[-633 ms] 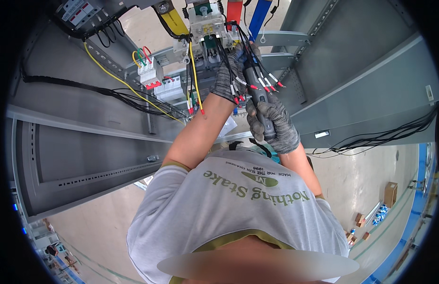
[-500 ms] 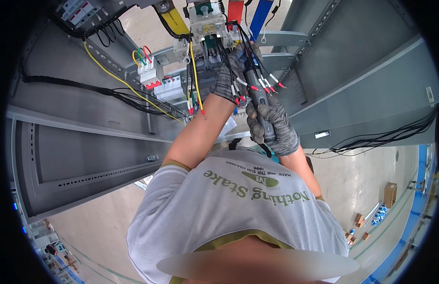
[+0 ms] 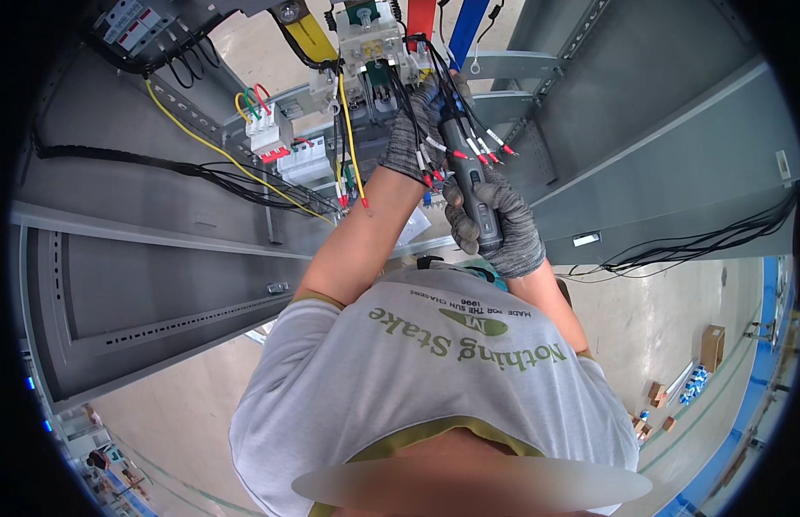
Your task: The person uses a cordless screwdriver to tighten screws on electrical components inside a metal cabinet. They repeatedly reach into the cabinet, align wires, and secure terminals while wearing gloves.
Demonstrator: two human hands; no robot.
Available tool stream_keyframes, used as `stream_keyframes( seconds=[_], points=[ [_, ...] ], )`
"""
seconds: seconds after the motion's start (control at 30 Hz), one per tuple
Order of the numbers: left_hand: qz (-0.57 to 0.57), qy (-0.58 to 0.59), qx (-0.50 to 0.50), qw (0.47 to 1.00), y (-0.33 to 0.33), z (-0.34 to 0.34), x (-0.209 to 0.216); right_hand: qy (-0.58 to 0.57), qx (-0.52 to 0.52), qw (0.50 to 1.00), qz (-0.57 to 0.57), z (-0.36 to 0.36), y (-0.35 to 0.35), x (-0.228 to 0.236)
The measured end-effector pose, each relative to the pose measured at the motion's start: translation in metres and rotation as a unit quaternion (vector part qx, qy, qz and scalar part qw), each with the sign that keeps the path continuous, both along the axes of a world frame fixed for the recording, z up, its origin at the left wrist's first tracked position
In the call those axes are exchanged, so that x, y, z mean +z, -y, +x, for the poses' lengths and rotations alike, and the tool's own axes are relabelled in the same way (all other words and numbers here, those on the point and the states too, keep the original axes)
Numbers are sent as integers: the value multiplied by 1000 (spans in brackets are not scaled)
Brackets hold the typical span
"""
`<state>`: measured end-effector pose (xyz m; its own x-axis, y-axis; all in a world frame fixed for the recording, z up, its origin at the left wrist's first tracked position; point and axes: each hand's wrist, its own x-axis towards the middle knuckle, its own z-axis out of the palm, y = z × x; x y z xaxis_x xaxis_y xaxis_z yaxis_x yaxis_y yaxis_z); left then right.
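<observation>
My right hand [image 3: 507,220], in a grey knit glove, is wrapped around the lower body of a dark grey cordless screwdriver [image 3: 474,172]. The tool points up and slightly left toward the copper-bar and terminal assembly [image 3: 370,43]. My left hand [image 3: 404,142], also gloved, reaches up beside the tool's front end. Its fingers look bent there, partly hidden by black wires [image 3: 420,138] with white sleeves and red-tipped ends, so what they grip is unclear. The screwdriver's tip is hidden too. Yellow wire [image 3: 351,129] hangs left of my left wrist.
Yellow [image 3: 316,39], red [image 3: 420,17] and blue [image 3: 471,30] bars run behind the assembly. White breakers [image 3: 269,131] sit to its left. Grey cabinet panels [image 3: 158,284] flank both sides; a black cable bundle [image 3: 719,237] hangs at right. Cardboard boxes [image 3: 712,346] stand on the floor.
The view has shifted slightly. My right hand and the screwdriver have moved a little upward, the tool leaning a bit more left. The left hand stays by its front end.
</observation>
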<state>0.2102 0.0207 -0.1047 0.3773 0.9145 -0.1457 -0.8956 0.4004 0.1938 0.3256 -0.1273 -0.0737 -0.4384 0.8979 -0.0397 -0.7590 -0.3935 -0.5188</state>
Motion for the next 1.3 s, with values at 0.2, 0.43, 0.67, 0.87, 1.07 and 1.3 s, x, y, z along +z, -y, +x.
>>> stream_keyframes(
  seconds=[0.2,0.43,0.67,0.87,1.07,1.3],
  points=[
    [-20,-105,53,993,13,3,19,47,-34,998,14,-3,2,0],
    [6,-52,27,998,3,-6,6,67,-17,998,-7,-6,2,2],
    [-13,-135,70,988,16,-2,24,56,-10,998,3,-7,2,-4],
    [-29,-177,80,981,23,0,32,50,-4,998,22,-6,1,-8],
    [-22,-177,84,980,17,3,26,70,-16,997,24,-5,2,-4],
    [-22,-157,103,982,19,5,24,47,10,999,14,1,0,-10]
  ],
)
